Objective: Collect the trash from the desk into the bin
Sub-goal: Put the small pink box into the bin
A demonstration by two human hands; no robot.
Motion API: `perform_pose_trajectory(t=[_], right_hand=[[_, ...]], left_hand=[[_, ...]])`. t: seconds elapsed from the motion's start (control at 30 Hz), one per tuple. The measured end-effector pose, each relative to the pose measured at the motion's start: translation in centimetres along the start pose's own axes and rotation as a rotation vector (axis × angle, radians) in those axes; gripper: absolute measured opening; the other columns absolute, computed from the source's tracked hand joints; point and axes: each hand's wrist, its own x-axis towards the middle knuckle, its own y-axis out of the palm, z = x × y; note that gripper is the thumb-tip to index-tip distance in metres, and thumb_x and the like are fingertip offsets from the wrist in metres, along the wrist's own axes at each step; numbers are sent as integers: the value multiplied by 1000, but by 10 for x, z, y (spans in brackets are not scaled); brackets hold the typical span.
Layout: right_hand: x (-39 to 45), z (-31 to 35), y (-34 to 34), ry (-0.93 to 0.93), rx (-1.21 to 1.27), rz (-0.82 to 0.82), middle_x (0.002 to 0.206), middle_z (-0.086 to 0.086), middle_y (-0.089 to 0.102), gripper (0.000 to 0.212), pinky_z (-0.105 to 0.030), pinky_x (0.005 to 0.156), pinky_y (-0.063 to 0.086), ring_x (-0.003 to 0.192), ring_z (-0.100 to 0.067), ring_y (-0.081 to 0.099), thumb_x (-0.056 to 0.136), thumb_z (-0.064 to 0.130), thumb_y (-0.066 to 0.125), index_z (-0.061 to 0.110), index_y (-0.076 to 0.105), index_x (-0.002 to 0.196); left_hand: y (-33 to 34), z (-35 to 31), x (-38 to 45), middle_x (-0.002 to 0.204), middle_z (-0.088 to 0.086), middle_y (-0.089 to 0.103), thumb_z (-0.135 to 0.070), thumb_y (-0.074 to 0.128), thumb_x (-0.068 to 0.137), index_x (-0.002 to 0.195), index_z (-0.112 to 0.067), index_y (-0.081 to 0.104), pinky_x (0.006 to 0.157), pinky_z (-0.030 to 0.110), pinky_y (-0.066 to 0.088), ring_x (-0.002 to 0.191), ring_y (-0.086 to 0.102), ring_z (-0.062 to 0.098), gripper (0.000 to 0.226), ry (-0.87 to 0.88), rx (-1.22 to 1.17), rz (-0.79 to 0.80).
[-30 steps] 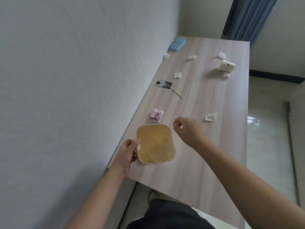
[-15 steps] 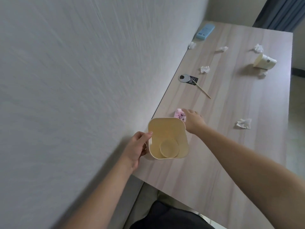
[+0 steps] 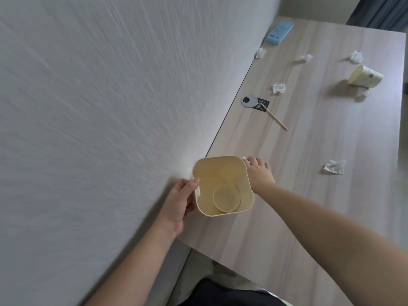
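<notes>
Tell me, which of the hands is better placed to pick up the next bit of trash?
Probably the right hand. It lies on the desk just beyond the bin, on the side where the crumpled papers lie. The left hand grips the bin's rim, so it is occupied.

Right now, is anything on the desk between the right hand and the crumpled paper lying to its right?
Nothing visible. Between the right hand, beside the bin, and the crumpled paper lies only bare desk; the stick lies farther away.
</notes>
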Motion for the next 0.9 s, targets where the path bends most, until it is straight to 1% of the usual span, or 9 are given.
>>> perform_pose_trajectory(t=[0.1,0.2,0.4,0.5,0.57,0.67,0.73,0.8,0.9], right_hand=[[-21,-2,6,27,-80,-28,122,-11,49,55,-41,90,39,109,-33,46,85,44,42,12,41,130],[-34,-2,5,13,-117,-44,110,-13,54,40,-36,79,38,97,-32,51,85,32,42,9,48,117],[-51,-16,8,31,61,2,123,-8,59,34,-37,88,47,111,-27,54,95,16,35,11,48,126],[-75,-28,-2,194,238,-45,99,-15,65,27,-34,62,40,76,-31,54,98,22,34,8,54,109],[-90,-36,-17,300,424,-153,86,-16,66,26,-31,57,36,68,-30,52,98,25,40,7,57,102],[-116,-41,-53,341,663,-443,82,-7,68,14,-25,54,39,66,-24,56,95,17,50,12,60,103],[-139,-35,-84,298,695,-578,82,7,68,13,-25,58,43,71,-13,61,93,21,52,23,58,104],[-165,-22,-110,183,700,-615,79,23,65,14,-13,59,45,73,6,62,91,23,53,30,58,101],[-195,0,-128,4,657,-472,79,25,66,17,-12,60,48,76,7,65,89,23,54,35,58,100]], left_hand=[[0,2,3,53,-12,52,-50,76,62,74,-20,50,52,23,42,49,52,7,41,-2,17,9],[3,3,5,53,-10,48,-50,76,61,73,-20,49,48,22,39,47,48,7,42,-7,36,17],[10,-1,7,66,-1,58,-49,77,62,75,-19,53,59,31,43,63,55,18,41,-11,55,43],[17,-2,6,62,-2,53,-49,77,62,77,-17,51,53,26,43,58,52,15,44,-10,72,65],[21,-2,5,66,3,52,-49,77,61,79,-15,52,57,29,44,63,52,20,46,-10,83,66],[26,-2,4,79,12,50,-47,78,61,83,-14,52,64,35,40,76,46,27,48,-9,83,80],[33,-1,4,76,12,48,-46,78,63,83,-14,51,63,36,38,74,43,26,46,-14,83,96],[41,2,4,66,5,46,-46,77,66,82,-13,51,60,33,37,66,41,22,45,-14,104,119],[52,7,3,66,3,44,-45,74,72,83,-12,52,57,30,35,62,38,19,41,7,148,184]])
